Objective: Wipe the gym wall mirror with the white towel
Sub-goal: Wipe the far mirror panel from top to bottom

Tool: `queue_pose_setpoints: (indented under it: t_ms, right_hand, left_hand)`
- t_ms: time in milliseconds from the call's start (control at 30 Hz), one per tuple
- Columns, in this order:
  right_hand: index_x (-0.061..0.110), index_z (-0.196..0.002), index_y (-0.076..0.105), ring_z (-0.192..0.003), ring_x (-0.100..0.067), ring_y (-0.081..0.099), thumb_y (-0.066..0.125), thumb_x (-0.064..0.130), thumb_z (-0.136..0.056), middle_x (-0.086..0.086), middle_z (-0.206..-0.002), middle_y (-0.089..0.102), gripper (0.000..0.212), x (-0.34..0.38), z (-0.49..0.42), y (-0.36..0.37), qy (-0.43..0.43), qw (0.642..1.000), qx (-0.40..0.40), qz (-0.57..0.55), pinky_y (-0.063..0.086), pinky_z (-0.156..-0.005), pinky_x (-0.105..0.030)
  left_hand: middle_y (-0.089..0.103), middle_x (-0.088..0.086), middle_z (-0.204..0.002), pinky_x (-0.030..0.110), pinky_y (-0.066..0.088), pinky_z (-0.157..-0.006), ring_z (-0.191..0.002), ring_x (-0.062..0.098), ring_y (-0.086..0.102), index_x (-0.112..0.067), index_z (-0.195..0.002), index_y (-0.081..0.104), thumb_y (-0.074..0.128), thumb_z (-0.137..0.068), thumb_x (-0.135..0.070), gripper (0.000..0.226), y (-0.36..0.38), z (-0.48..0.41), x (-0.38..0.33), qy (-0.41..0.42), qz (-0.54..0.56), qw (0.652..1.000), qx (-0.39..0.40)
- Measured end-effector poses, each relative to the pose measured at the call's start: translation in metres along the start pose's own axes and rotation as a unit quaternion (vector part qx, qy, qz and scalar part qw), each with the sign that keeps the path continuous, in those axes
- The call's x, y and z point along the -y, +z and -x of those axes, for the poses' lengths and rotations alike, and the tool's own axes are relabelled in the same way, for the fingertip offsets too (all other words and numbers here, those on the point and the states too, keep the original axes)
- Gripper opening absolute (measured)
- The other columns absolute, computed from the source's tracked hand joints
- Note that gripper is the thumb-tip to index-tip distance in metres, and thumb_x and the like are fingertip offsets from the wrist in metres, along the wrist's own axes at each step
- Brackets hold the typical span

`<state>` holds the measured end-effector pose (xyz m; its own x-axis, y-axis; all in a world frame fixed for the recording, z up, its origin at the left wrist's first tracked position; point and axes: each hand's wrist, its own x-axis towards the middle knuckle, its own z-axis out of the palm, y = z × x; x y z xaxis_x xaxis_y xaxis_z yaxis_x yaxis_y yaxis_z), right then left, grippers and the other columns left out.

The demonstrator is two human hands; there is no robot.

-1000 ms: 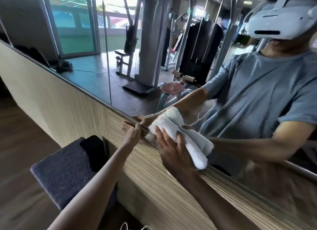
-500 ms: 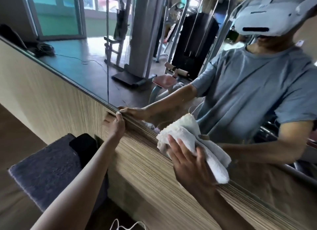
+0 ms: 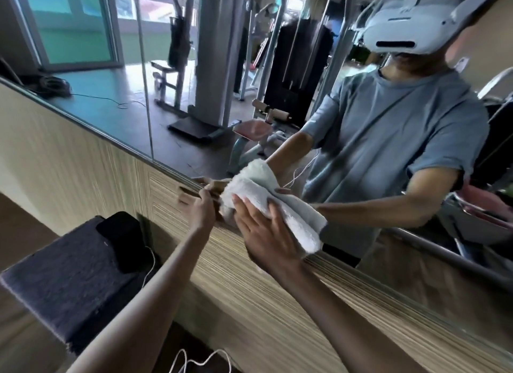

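White towel (image 3: 273, 203) sweeps back toward the left hand (image 3: 204, 210)
The gap seen half a second ago closes: the right hand (image 3: 266, 235), flat on the cloth, brings it just beside the left.

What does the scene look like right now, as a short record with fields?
right hand: flat, pressing folded white terry towel against large gym wall mirror near its bottom edge
left hand: touches mirror's bottom edge beside towel; finger pose unclear
below mirror: wood-grain wall panel
lower left: grey padded bench carrying black phone, white cable beside it
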<state>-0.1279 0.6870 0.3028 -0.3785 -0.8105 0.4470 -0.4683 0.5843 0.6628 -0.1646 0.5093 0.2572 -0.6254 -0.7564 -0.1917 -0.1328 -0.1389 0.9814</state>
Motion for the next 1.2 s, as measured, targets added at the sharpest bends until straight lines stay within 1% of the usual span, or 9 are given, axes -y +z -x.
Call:
queue_pose_setpoints:
  t_ms: [67, 200, 333, 467, 700, 867, 1033, 1100, 1200]
  right_hand:
    - [0.019, -0.137, 0.057, -0.145, -0.018, 0.031, 0.055, 0.016, -0.083, -0.003, -0.161, 0.033, 0.054, -0.03, 0.051, -0.004, 0.003, 1.0, -0.007, -0.01, 0.018, -0.112, -0.053]
    - [0.021, -0.13, 0.062, -0.145, -0.018, 0.029, 0.065, 0.014, -0.076, -0.002, -0.161, 0.034, 0.055, -0.083, 0.139, -0.014, -0.002, 1.0, 0.004, 0.001, 0.028, -0.106, -0.051]
    - [0.019, -0.137, 0.059, -0.144, -0.02, 0.033, 0.057, 0.018, -0.082, -0.004, -0.16, 0.035, 0.055, -0.072, 0.13, -0.011, 0.02, 1.0, -0.01, 0.012, 0.029, -0.104, -0.053]
    - [0.019, -0.141, 0.055, -0.146, -0.016, 0.034, 0.031, 0.011, -0.094, -0.001, -0.161, 0.035, 0.053, -0.047, 0.105, -0.009, 0.051, 0.997, -0.027, -0.041, 0.031, -0.108, -0.052]
    - [0.016, -0.142, 0.052, -0.145, -0.017, 0.038, 0.035, 0.01, -0.091, -0.003, -0.161, 0.034, 0.054, -0.101, 0.205, -0.011, 0.07, 0.997, -0.031, -0.023, 0.027, -0.111, -0.053]
    - [0.019, -0.136, 0.06, -0.143, -0.021, 0.039, 0.058, 0.016, -0.081, -0.002, -0.159, 0.038, 0.055, -0.15, 0.302, -0.021, 0.073, 0.997, -0.018, 0.019, 0.034, -0.104, -0.056]
    - [0.019, -0.132, 0.063, -0.141, -0.023, 0.035, 0.05, 0.012, -0.077, -0.003, -0.156, 0.042, 0.057, -0.126, 0.256, -0.021, 0.083, 0.996, -0.01, 0.0, 0.027, -0.104, -0.056]
    - [0.017, -0.135, 0.06, -0.142, -0.022, 0.035, 0.042, 0.012, -0.083, -0.003, -0.157, 0.041, 0.056, -0.107, 0.225, -0.02, 0.1, 0.995, -0.016, -0.022, 0.027, -0.106, -0.056]
    - [0.016, -0.141, 0.055, -0.143, -0.019, 0.036, 0.037, 0.013, -0.09, -0.003, -0.16, 0.037, 0.054, -0.1, 0.217, -0.019, 0.1, 0.994, -0.03, -0.026, 0.028, -0.108, -0.053]
  left_hand:
    - [0.009, 0.024, -0.161, 0.036, 0.009, -0.123, -0.148, 0.032, 0.011, -0.003, -0.159, 0.006, 0.038, -0.101, -0.04, 0.076, 0.014, 0.019, 0.011, 0.01, -0.012, 1.0, -0.008]
    - [0.029, 0.039, -0.152, 0.052, 0.021, -0.12, -0.139, 0.046, 0.028, 0.007, -0.146, 0.028, 0.021, -0.083, -0.071, 0.101, 0.054, 0.035, 0.059, -0.039, -0.028, 0.998, 0.036]
    - [-0.001, 0.026, -0.163, 0.036, 0.002, -0.124, -0.153, 0.031, 0.002, -0.004, -0.159, -0.002, 0.042, -0.1, -0.035, 0.08, 0.069, 0.127, 0.021, -0.01, 0.006, 1.0, 0.024]
    - [-0.003, 0.022, -0.164, 0.037, 0.014, -0.124, -0.152, 0.029, 0.009, -0.011, -0.16, 0.001, 0.041, -0.094, -0.049, 0.086, 0.073, 0.136, 0.026, 0.003, -0.004, 1.0, 0.015]
    - [0.011, 0.028, -0.161, 0.035, 0.017, -0.119, -0.149, 0.032, 0.018, -0.007, -0.16, 0.001, 0.038, -0.105, -0.03, 0.07, 0.086, 0.163, 0.018, -0.011, -0.036, 0.999, -0.006]
    - [-0.002, 0.022, -0.166, 0.034, 0.003, -0.121, -0.154, 0.027, -0.001, -0.008, -0.159, -0.007, 0.036, -0.106, -0.033, 0.072, 0.103, 0.194, 0.032, -0.006, -0.041, 0.999, 0.022]
    - [-0.007, 0.021, -0.166, 0.034, -0.002, -0.122, -0.154, 0.027, -0.007, -0.005, -0.158, -0.007, 0.035, -0.107, -0.031, 0.071, 0.118, 0.211, 0.037, -0.001, -0.042, 0.999, 0.027]
    - [-0.004, 0.022, -0.166, 0.034, -0.001, -0.123, -0.155, 0.027, -0.003, -0.004, -0.159, -0.003, 0.038, -0.106, -0.036, 0.074, 0.116, 0.215, 0.036, 0.007, -0.044, 0.998, 0.038]
    - [0.01, 0.021, -0.165, 0.037, 0.01, -0.125, -0.153, 0.028, 0.013, 0.0, -0.158, 0.006, 0.044, -0.096, -0.066, 0.099, 0.111, 0.209, 0.035, -0.014, -0.03, 0.998, 0.055]
